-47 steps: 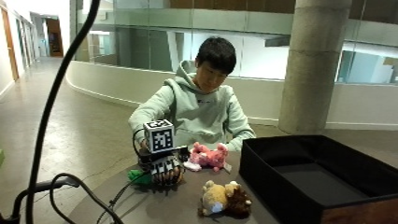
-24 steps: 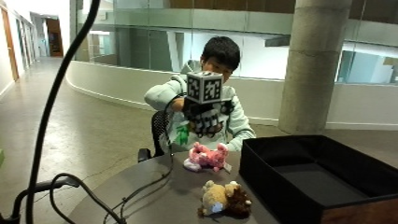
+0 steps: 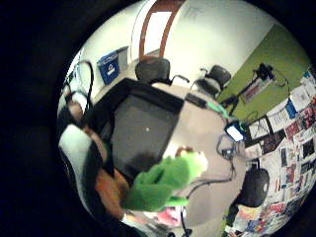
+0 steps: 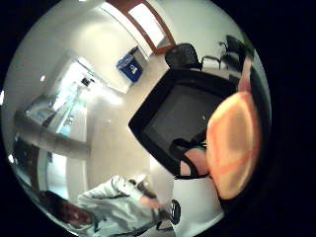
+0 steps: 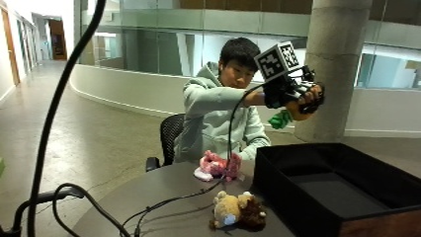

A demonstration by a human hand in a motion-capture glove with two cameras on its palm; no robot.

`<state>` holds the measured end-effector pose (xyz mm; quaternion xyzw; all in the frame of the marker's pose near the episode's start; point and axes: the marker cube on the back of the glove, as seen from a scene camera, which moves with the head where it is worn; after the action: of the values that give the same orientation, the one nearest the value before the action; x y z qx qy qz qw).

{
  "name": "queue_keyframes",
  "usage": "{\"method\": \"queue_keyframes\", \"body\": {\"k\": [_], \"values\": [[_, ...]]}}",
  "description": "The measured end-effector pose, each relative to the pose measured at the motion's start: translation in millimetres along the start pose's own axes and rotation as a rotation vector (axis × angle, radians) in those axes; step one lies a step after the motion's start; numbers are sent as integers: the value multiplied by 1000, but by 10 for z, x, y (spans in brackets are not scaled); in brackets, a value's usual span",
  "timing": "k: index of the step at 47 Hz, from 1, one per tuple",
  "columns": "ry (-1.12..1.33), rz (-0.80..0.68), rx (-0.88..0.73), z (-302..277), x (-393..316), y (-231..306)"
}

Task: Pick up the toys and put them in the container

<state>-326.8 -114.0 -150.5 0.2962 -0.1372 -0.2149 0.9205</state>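
The outside view shows a person seated at a round grey table point(image 5: 164, 202), with the right arm stretched out sideways at about shoulder height. The gloved right hand point(image 5: 297, 96) is raised in the air, well above the table and above the near corner of the black container point(image 5: 329, 197). A green toy point(image 5: 281, 119) is gripped in that hand; its green body hangs out below the curled fingers. The forearm is held roughly level, and the back of the hand is turned towards the camera.

Two more toys lie on the table. A pink toy point(image 5: 217, 166) is seen in front of the person's chest, just beside the container's near wall. A brown toy point(image 5: 238, 211) lies closer to the camera, also just beside the container.

In the little finger side palm view, the green toy point(image 3: 165, 182) is seen close to the palm, with the container point(image 3: 140, 131) open below and beyond it on the table point(image 3: 207, 148). A patch of pink is glimpsed past the green toy, too blurred to identify with certainty.

In the thumb side palm view, the container point(image 4: 182, 116) is looked down into; its inside is dark and nothing can be made out in it. A fingertip point(image 4: 234, 143) fills much of the side of that view.
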Motion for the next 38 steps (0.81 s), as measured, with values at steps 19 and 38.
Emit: {"method": "queue_keyframes", "body": {"k": [19,38], "values": [[-43,5,-246,442,-50,-16],[12,196,-445,615,1706,961]]}}
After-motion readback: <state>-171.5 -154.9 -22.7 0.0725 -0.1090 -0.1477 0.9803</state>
